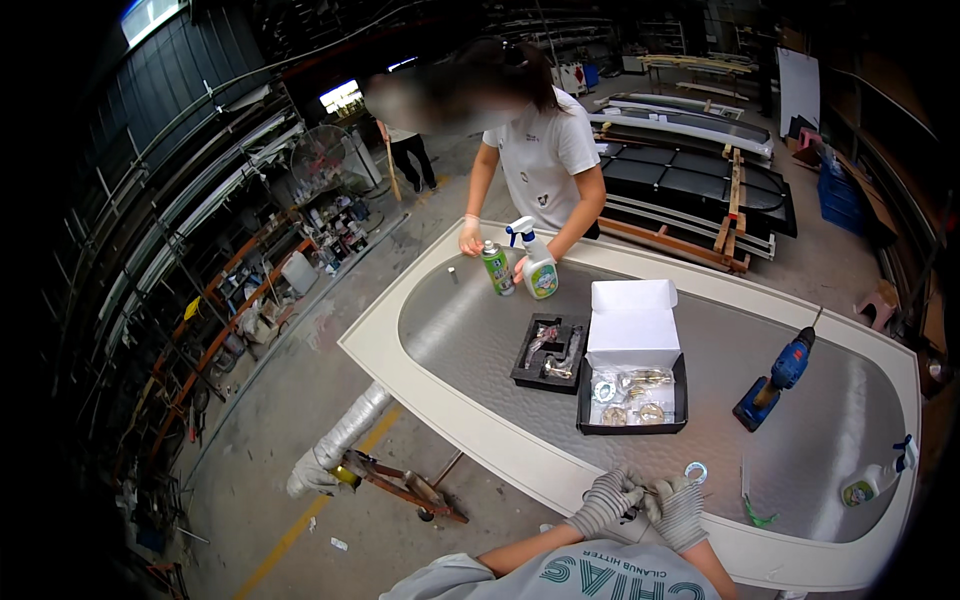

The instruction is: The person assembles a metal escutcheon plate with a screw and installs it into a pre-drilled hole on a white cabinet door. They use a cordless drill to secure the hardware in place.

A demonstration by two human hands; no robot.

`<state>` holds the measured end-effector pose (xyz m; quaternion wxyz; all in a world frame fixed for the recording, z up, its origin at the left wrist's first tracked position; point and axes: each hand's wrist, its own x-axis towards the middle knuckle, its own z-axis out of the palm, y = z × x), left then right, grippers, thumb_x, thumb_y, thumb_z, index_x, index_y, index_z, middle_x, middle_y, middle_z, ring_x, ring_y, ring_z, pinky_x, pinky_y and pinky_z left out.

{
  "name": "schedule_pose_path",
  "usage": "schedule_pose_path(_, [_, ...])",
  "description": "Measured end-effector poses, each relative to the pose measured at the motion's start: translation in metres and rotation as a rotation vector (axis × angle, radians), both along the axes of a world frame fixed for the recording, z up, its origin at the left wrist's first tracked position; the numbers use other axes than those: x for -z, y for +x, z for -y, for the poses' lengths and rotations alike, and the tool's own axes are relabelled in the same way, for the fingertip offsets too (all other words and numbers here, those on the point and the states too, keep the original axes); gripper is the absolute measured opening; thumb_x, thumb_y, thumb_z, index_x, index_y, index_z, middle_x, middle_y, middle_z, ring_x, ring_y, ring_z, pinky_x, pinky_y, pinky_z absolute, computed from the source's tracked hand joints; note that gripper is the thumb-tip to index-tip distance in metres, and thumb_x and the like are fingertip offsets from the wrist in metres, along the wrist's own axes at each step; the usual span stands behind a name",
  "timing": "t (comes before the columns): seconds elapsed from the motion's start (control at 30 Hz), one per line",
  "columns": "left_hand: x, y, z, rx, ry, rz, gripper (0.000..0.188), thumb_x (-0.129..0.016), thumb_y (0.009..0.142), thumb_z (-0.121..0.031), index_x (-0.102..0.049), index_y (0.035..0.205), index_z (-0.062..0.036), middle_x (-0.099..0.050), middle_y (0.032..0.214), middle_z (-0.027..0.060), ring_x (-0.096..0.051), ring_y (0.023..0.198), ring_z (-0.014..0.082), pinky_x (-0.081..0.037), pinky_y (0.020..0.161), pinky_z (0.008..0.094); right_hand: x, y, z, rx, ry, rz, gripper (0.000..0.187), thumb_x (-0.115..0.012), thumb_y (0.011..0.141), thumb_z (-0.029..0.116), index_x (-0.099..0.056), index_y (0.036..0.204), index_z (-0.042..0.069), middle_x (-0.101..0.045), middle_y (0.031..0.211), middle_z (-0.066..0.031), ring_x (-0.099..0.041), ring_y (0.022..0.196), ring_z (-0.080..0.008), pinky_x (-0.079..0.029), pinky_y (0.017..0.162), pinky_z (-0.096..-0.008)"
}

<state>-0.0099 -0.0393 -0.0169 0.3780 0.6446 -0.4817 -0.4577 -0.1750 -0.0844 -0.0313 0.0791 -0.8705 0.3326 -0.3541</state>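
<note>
While green lettering point(590, 574) marks my shirt point(525, 578) at bottom centre, my left hand point(605, 503) and right hand point(676, 513) pinch a small thing point(649, 491) I cannot identify.

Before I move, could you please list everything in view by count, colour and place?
Panel: one, cream frame, grey textured centre, foreground.
Spray bottles: two, white with blue triggers, panel's far side and right end.
Spray can: one, green, beside the far bottle.
Tray: one, black, panel's middle, holding metal parts.
Box: one, black, white lid, right of tray.
Drill: one, blue and black, right of box.
Ring: one, pale, panel's near side.
Green item: one, panel's near side.
Stacked panels: several, dark and white, back right.
Shelving clutter: uncountable, mixed, left.
People: two, pale tops, far side and background.
Left hand: one, grey striped glove, near edge.
Right hand: one, same glove, beside it.
</note>
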Motion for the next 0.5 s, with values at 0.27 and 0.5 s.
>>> schedule_pose_path(0.27, [0.02, 0.006, 0.004, 0.076, 0.116, -0.092, 0.021, -0.069, 0.081, -0.016, -0.058, 0.095, -0.0038, -0.063, 0.075, 0.0041, -0.057, 0.062, 0.0108, -0.048, 0.054, 0.0251, 0.006, -0.011, 0.006, -0.204, 0.202, -0.172, 0.008, -0.064, 0.074, 0.018, -0.064, 0.076, 0.009, -0.056, 0.058, -0.0105, -0.055, 0.056, -0.0312, -0.044, 0.057, -0.0423])
schedule_pose_path(0.5, [0.02, 0.006, 0.005, 0.1, 0.06, -0.094, 0.023, -0.067, 0.083, -0.017, -0.058, 0.098, -0.0031, -0.064, 0.078, 0.0048, -0.059, 0.065, 0.0109, -0.05, 0.057, 0.0244, -0.012, -0.007, 0.001, -0.118, 0.325, -0.172, 0.013, -0.062, 0.076, 0.021, -0.066, 0.075, 0.009, -0.059, 0.06, -0.0144, -0.058, 0.057, -0.0335, -0.044, 0.055, -0.0433])
